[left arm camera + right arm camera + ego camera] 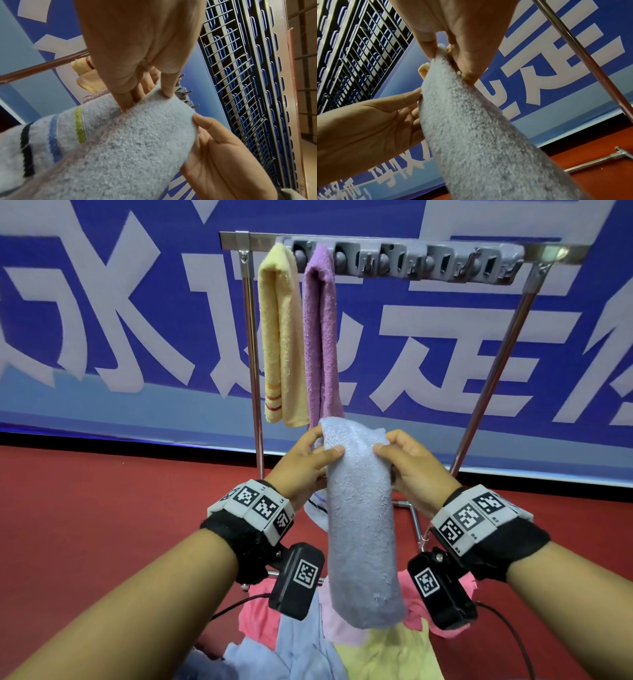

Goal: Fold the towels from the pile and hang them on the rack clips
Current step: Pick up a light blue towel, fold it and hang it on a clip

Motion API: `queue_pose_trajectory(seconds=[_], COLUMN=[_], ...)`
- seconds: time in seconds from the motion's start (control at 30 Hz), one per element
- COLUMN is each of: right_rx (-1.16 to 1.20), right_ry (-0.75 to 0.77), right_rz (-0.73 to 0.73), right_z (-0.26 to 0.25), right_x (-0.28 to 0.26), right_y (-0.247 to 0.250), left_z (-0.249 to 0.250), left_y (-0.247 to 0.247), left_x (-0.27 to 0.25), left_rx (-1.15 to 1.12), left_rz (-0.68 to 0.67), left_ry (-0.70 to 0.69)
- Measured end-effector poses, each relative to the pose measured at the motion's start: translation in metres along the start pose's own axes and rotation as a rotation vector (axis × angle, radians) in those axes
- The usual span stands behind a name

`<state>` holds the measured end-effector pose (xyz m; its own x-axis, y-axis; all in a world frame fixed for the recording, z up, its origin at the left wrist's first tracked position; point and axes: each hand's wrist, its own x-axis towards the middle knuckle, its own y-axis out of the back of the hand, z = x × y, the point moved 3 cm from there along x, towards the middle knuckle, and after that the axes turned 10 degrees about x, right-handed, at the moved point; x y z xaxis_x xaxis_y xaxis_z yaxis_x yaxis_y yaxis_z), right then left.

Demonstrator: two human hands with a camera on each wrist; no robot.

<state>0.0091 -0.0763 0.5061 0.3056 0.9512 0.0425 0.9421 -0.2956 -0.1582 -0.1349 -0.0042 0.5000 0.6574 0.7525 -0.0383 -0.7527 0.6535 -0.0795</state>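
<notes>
A folded light-blue towel (359, 525) hangs lengthwise between my hands in front of the rack. My left hand (308, 460) pinches its upper left edge, thumb in front. My right hand (404, 460) pinches the upper right edge. In the left wrist view the light-blue towel (130, 146) shows green, blue and black stripes near one end, with my left hand (140, 86) on its fold. In the right wrist view my right hand (453, 56) grips the top of the light-blue towel (479, 135). A yellow towel (281, 337) and a purple towel (320, 337) hang from the grey clip bar (411, 261).
The metal rack (251, 337) stands on a red floor (102, 508) before a blue banner. The pile of towels (342, 648), pink, yellow and blue, lies below my hands. Several clips to the right of the purple towel hold nothing.
</notes>
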Motion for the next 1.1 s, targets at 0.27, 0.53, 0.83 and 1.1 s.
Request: queue_pose_trajectory(seconds=[0.27,0.53,0.83,1.1], right_rx=[-0.090,-0.036,-0.018,-0.083], right_ry=[-0.095,-0.272,0.027,0.095], right_rz=[0.006,-0.060,0.009,0.156], right_z=[0.007,0.012,-0.011,-0.017], right_x=[-0.003,-0.003,0.009,0.011], right_y=[0.013,0.009,-0.002,0.010], left_z=[-0.001,0.005,0.000,-0.009], left_y=[0.000,0.001,0.014,-0.006], left_x=[0.003,0.005,0.002,0.003], left_rx=[-0.078,-0.117,0.120,0.213], left_rz=[-0.010,-0.025,-0.027,-0.052], left_ry=[0.022,0.044,0.090,0.005])
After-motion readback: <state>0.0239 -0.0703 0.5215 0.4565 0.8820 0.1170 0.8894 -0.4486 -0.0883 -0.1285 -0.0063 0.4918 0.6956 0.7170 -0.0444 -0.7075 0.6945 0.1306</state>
